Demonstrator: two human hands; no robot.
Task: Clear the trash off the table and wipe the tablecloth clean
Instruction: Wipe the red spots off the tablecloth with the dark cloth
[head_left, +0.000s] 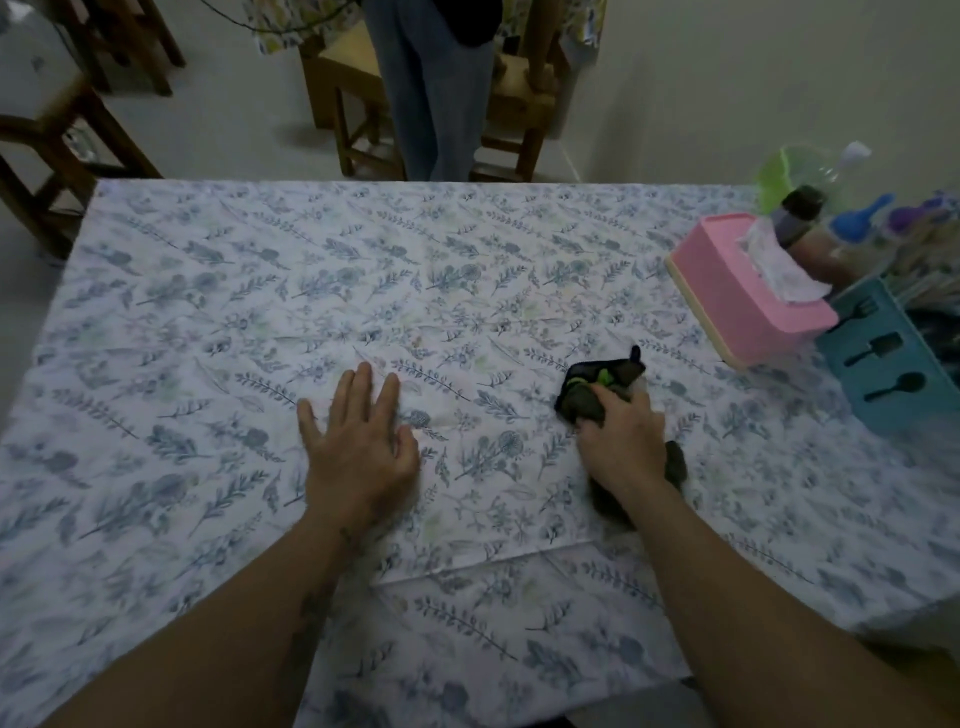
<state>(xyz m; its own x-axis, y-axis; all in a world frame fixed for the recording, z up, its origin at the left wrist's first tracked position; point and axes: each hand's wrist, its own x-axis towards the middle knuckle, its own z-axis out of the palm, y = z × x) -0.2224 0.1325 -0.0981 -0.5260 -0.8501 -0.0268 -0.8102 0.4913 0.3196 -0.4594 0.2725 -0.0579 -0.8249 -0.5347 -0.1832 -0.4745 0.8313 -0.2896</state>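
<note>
A white tablecloth (249, 291) with a blue leaf print covers the table. My right hand (621, 441) presses a dark cloth (597, 384) with green marks onto it, right of centre; part of the cloth sticks out behind my wrist. My left hand (358, 441) lies flat on the tablecloth near the middle, fingers spread, holding nothing. No loose trash shows on the cloth.
At the right edge stand a pink tissue box (737, 296), a blue cutlery holder (883, 353), a dark-capped bottle (795, 218) and a green bowl (784, 171). A person in blue trousers (431, 88) stands beyond the far edge among wooden chairs (343, 83).
</note>
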